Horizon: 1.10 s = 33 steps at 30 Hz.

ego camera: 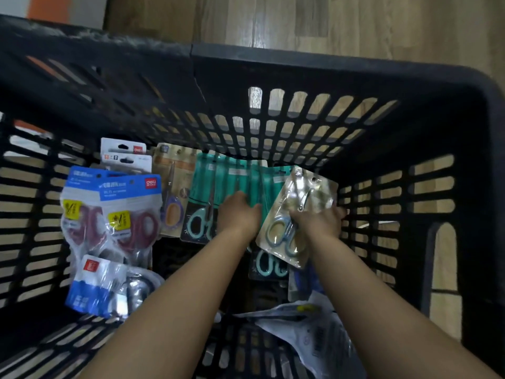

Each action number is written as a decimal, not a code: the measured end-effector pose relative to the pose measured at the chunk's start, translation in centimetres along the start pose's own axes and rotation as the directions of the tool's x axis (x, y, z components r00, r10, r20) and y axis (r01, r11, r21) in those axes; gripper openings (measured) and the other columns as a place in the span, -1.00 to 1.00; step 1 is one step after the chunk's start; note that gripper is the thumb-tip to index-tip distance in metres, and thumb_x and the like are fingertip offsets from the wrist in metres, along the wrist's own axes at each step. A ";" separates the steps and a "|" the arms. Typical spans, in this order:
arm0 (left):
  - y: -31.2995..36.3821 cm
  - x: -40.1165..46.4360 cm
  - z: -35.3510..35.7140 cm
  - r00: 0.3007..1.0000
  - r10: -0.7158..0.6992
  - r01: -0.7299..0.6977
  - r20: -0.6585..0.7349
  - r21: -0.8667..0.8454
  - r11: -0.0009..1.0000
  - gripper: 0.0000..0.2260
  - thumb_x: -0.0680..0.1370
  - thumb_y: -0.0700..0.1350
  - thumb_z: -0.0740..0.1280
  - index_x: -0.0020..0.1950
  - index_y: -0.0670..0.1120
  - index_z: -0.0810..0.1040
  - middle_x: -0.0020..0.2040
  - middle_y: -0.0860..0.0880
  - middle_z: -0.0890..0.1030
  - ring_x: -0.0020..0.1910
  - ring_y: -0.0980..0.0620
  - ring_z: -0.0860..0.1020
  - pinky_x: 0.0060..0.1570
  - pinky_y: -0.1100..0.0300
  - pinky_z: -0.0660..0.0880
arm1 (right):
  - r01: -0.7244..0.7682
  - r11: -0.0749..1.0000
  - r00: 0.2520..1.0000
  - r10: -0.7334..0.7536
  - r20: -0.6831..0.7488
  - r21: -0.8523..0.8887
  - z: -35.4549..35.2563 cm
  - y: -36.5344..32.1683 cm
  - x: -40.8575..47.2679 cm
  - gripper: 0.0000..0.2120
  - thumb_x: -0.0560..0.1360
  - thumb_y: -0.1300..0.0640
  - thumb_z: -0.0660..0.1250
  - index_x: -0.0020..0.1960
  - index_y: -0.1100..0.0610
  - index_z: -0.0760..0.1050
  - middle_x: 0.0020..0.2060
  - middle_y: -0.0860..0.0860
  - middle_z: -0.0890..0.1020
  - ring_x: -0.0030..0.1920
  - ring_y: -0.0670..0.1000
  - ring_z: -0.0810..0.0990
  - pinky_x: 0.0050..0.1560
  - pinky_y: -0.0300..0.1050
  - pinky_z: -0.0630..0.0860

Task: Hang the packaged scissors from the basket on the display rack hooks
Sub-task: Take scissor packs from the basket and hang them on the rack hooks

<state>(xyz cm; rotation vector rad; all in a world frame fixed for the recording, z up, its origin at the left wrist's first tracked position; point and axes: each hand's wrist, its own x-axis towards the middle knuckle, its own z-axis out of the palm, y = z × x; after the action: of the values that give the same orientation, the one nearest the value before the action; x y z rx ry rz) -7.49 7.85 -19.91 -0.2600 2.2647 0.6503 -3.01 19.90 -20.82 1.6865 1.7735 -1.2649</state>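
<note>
Both my arms reach down into a black slotted basket (328,75). My left hand (238,212) lies on a row of teal-carded scissors packs (218,181), its fingers curled over their edges. My right hand (318,221) grips a beige-carded pack with grey-blue-handled scissors (289,214), tilted up off the pile. Another teal-handled pack (269,265) lies under it. No display rack is in view.
Along the basket's left side stand blue-topped bags of red-handled scissors (128,214), a blue and white pack (95,285), grey-carded packs (124,155) and a beige pack with purple-orange scissors (172,192). A clear bag (308,332) lies near me. Wooden floor (300,20) surrounds the basket.
</note>
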 end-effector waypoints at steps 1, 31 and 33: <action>-0.1 0.0 -0.1 1.000 0.004 -0.004 0.013 -0.002 1.000 -0.63 0.61 -0.04 0.22 0.31 -0.25 0.41 0.29 -0.17 0.47 0.26 -0.14 0.43 0.12 0.13 0.37 | -0.022 0.999 1.000 0.022 0.013 0.034 -0.1 0.0 0.0 -0.28 0.46 0.13 0.42 0.42 0.30 0.08 0.33 0.18 0.36 0.28 0.17 0.43 0.00 -0.16 0.34; 3.3 -24.4 -30.0 0.969 -0.226 0.058 -0.101 -0.796 0.603 -0.90 0.59 -0.10 0.27 0.01 -0.10 0.54 0.06 -0.13 0.64 0.01 -0.09 0.61 0.10 0.01 0.53 | 0.348 0.928 0.873 -0.373 0.315 0.135 -9.5 -17.9 -31.4 -0.86 0.60 0.13 0.16 0.13 0.11 0.39 0.04 0.08 0.57 0.05 0.12 0.56 0.16 0.12 0.49; 5.6 -29.0 -36.8 0.954 -0.232 -0.021 -0.190 -0.812 0.583 -0.90 0.58 -0.10 0.28 -0.04 -0.11 0.53 0.00 -0.17 0.66 -0.08 -0.13 0.63 0.02 -0.04 0.57 | 0.428 0.890 0.823 -0.457 0.338 0.160 -11.6 -23.0 -37.7 -0.86 0.59 0.13 0.16 0.11 0.13 0.40 0.00 0.11 0.57 0.01 0.13 0.55 0.08 0.05 0.50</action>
<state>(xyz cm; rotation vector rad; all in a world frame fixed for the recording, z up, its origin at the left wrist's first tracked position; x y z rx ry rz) -11.98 -7.10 24.65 -0.9856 2.0074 1.6629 -13.29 10.05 22.60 0.9926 1.9532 -1.7317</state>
